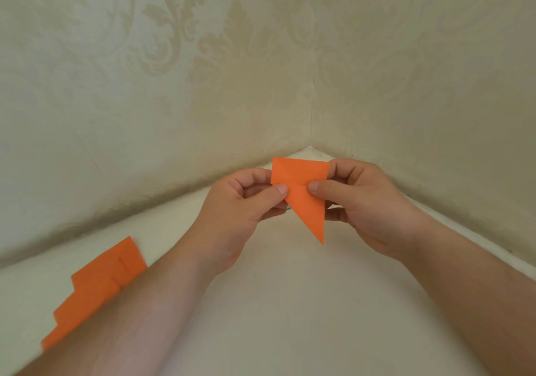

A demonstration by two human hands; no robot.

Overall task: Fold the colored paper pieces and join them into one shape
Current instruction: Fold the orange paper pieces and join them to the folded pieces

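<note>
Bare forearms fill the foreground, reaching forward to a folded orange paper piece with a long downward point [304, 194], held up in the air above the pale cream tabletop [290, 303], near the corner where the two walls meet. Her or his left hand [246, 201] pinches the paper's left edge between thumb and curled fingers; the right hand [356, 198] pinches the right side the same way, thumb pressed near a horizontal crease. A sliver of something blue-green shows just behind the paper, too little to identify. Off to the left, partly hidden by the left forearm, a staggered stack of orange paper sheets [98, 288] lies on the table beside the damask-patterned beige wallpaper [145, 85]. I judge a fold is being set. Working in mid-air without the table's support, the thumbs could let the layers slide, leaving a skewed crease that would spoil the later joining.
</note>
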